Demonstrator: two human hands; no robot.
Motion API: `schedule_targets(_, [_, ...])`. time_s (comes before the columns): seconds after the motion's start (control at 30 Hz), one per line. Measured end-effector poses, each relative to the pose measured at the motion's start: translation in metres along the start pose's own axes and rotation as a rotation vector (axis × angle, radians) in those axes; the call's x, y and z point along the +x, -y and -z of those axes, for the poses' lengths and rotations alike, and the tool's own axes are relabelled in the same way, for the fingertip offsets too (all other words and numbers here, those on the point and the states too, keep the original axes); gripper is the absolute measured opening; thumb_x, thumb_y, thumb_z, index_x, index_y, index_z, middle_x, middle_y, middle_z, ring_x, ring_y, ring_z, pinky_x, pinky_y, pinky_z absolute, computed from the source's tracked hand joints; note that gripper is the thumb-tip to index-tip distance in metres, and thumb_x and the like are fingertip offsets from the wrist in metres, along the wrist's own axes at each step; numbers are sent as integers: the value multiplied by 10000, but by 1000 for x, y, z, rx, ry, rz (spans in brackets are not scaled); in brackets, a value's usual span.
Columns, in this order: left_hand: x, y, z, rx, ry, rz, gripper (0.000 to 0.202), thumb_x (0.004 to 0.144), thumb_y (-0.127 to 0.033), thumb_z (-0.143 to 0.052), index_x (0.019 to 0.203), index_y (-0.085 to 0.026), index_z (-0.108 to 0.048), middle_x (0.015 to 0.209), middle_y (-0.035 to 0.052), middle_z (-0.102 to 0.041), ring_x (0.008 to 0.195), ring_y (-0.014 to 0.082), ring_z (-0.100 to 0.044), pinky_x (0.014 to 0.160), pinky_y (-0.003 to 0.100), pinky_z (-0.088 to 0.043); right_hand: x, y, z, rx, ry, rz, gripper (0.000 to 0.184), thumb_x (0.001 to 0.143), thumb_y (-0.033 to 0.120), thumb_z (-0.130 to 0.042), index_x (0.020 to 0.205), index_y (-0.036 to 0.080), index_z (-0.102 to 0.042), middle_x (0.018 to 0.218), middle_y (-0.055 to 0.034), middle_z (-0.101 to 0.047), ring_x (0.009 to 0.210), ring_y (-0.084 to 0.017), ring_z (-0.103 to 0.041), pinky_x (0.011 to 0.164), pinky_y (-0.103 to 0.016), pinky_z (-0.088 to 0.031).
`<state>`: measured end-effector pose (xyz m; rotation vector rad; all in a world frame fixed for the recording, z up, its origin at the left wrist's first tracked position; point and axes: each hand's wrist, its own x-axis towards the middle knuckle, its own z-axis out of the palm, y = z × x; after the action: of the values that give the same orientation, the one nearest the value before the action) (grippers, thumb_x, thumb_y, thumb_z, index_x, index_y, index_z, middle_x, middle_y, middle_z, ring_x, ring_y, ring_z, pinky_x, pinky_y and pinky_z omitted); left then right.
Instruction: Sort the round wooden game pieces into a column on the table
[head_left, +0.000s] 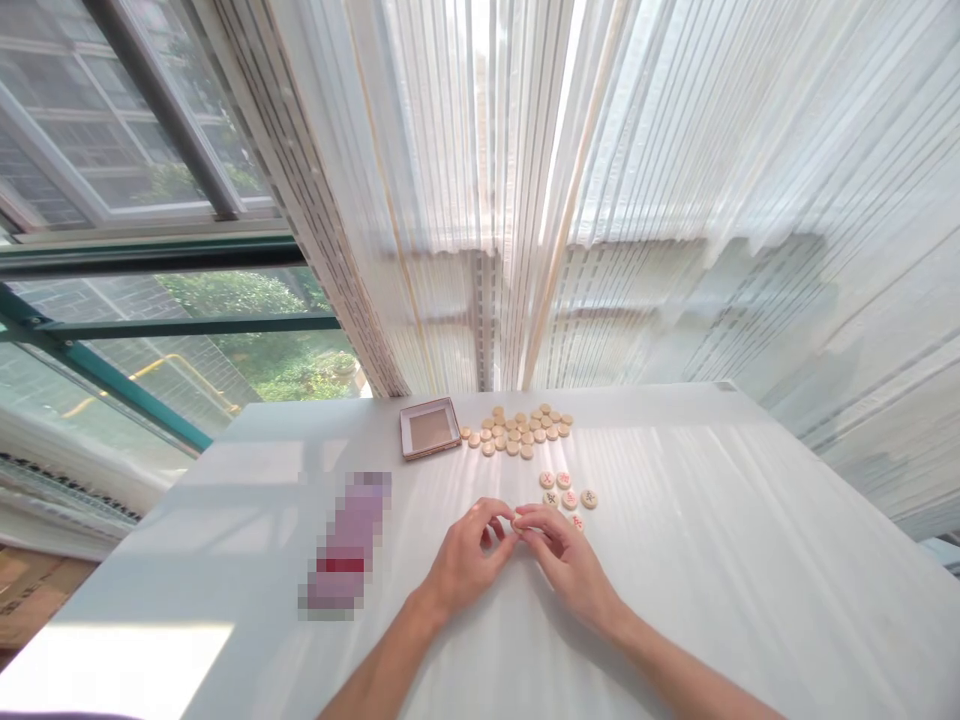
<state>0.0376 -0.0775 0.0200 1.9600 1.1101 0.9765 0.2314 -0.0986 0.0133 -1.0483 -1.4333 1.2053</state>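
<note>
The left hand [474, 552] and right hand [561, 552] meet over the table, fingers curled, each with thumb and forefinger nearly closed on one small cream round disc [517, 522] between them; its face is too hidden to read. At two o'clock from it, just beyond the right fingers, lie six cream round discs with red or dark characters [570, 499]. A loose spread of plain-looking cream discs [513, 435] lies at twelve, and a shallow rectangular open box with a brown floor [431, 430] at half past ten, all on the white smooth-topped table [487, 675].
</note>
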Motion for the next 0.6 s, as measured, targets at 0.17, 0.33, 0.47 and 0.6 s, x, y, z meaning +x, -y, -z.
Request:
schedule_targets(0.17, [1,0,0,-15,2,5,188,983,-229,-641,1169,-255,-638,1105,22,-735,821,155,-710,728,279,-556,1,2,0,33,-6,-18,268,1026,474,-611,1121,253,-728,1290,-114,-659,1248,-286,-632,1086,-460,-514])
schedule_targets(0.33, [1,-2,1,-5,-1,-16,141,995,-263,-639,1135,-250,-651,1121,29,-723,801,148,-697,727,281,-557,0,2,0,4,4,22,270,1032,473,-592,1121,253,-723,1269,-113,-670,1229,-287,-641,1082,-468,-513])
schedule_targets(0.47, [0,-2,3,12,6,-30,148,997,-265,-636,1144,-256,-655,1132,36,-716,811,152,-691,730,280,-554,-1,3,0,-25,-2,42,249,1022,465,-612,1080,253,-732,1257,-110,-677,1245,-294,-629,1082,-463,-513])
schedule_targets(0.6, [0,-1,2,29,12,-25,119,1008,-292,-623,1112,-250,-661,1095,32,-719,781,150,-680,728,281,-556,-1,4,-2,6,0,17,259,1027,463,-615,1143,252,-711,1232,-104,-699,1171,-281,-676,1042,-442,-545])
